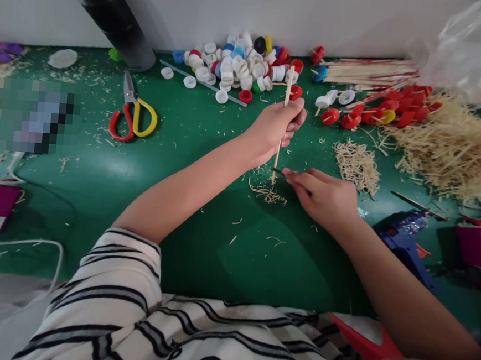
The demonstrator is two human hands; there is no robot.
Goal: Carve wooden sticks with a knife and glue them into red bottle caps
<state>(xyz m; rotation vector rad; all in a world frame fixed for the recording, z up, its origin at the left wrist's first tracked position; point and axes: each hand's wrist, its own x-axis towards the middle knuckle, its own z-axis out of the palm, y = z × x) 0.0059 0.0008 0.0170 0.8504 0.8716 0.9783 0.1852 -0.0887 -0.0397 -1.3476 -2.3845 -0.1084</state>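
Note:
My left hand [274, 128] is closed round a thin wooden stick [289, 87], which stands nearly upright with its lower end close to the green tabletop. My right hand [326, 198] pinches a small dark blade [278, 172] whose tip meets the stick near its lower end; most of the blade is hidden by the fingers. Under that end lies a small heap of curled wood shavings [269, 193]. To the right of it, beyond my right hand, is a larger pile of shavings [357, 166].
Bottle caps [236, 66] are heaped along the wall, with wooden sticks [369, 73] beside them. Red caps on sticks [406, 107] lie near a wood-fibre mound [451, 146]. Scissors [133, 113] rest left, a blue glue gun [406, 243] right. A dark bottle [115, 20] stands behind.

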